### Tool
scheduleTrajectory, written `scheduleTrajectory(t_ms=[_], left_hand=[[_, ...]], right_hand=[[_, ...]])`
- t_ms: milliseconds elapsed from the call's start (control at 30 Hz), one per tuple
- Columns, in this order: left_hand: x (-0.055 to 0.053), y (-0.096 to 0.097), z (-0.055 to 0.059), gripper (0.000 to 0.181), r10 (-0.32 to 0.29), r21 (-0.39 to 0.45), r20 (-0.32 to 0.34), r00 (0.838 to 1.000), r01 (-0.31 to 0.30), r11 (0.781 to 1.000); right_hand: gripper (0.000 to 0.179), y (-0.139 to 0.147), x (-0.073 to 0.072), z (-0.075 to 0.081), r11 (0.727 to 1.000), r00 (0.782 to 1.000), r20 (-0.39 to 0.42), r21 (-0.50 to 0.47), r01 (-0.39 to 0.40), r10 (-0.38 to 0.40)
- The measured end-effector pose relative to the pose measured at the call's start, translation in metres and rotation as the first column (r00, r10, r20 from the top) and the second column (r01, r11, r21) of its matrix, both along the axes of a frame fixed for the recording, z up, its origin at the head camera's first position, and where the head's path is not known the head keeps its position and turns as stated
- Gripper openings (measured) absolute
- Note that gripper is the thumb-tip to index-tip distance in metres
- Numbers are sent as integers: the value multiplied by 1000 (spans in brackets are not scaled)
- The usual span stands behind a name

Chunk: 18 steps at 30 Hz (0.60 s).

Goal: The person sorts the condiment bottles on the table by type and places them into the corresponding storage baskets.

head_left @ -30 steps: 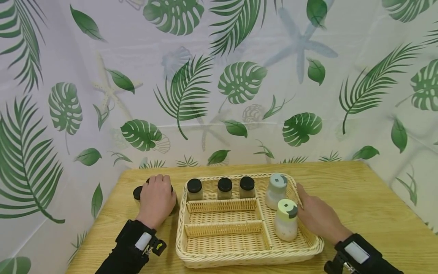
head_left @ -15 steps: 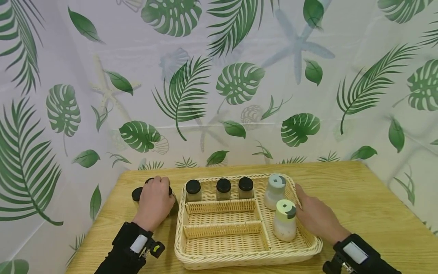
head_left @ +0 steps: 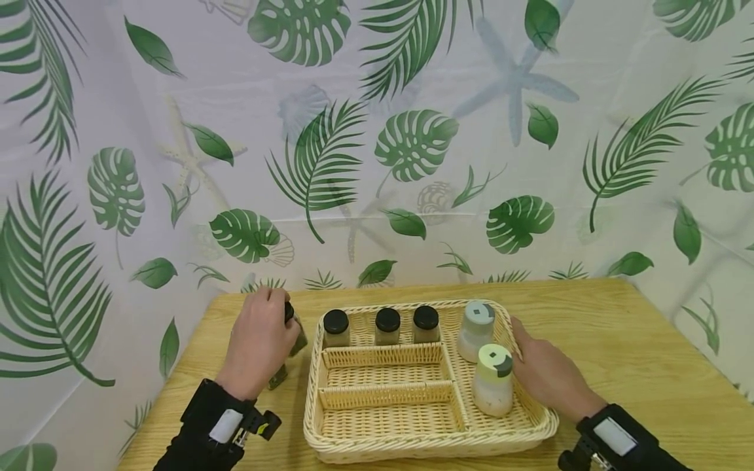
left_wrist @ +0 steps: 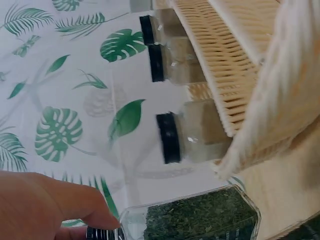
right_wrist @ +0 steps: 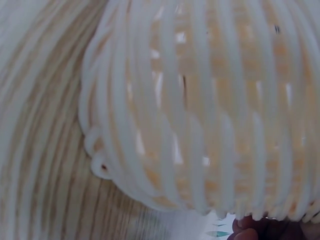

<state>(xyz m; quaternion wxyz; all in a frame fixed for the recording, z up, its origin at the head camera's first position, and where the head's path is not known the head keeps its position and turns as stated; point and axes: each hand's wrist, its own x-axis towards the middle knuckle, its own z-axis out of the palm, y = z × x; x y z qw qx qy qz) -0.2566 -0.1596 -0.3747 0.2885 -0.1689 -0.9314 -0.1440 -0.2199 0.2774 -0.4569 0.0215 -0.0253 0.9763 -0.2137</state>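
My left hand point(head_left: 259, 343) pinches the black lid of a glass spice jar point(head_left: 299, 339), tilted and raised above the table left of the basket. Dried green herbs fill this jar in the left wrist view, where my fingers point(left_wrist: 85, 202) close on its lid. Below the hand, a second jar with dark green contents point(head_left: 278, 377) is partly hidden. At the wicker basket's point(head_left: 312, 418) right side, my right hand point(head_left: 550, 376) grips the rim; in the right wrist view its fingertips point(right_wrist: 250, 232) show beneath the weave.
Three black-lidded jars point(head_left: 387, 327) stand in the basket's back compartment. Its right compartment holds a grey-capped bottle point(head_left: 476, 330) and a yellow-capped bottle point(head_left: 493, 381). A leaf-patterned cloth point(head_left: 412, 248) hangs behind the wooden table point(head_left: 636, 360).
My left hand has lifted the herb jar off the table, tilting it and bringing its glass body into sight. The right hand and basket have stayed in place.
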Motion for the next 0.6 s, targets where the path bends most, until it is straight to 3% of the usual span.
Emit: scheduleTrajectory(t_ms=[267,600], left_hand=[[13,14,25,18,-32,0,-48,998,32,1000],[32,43,49,22,-86,-3,1,996,86,996]], right_hand=[[68,4,1,-1,998,1000,6,-67,-9,9],[68,4,0,-2,997,1000,-3,-77,-16,16]])
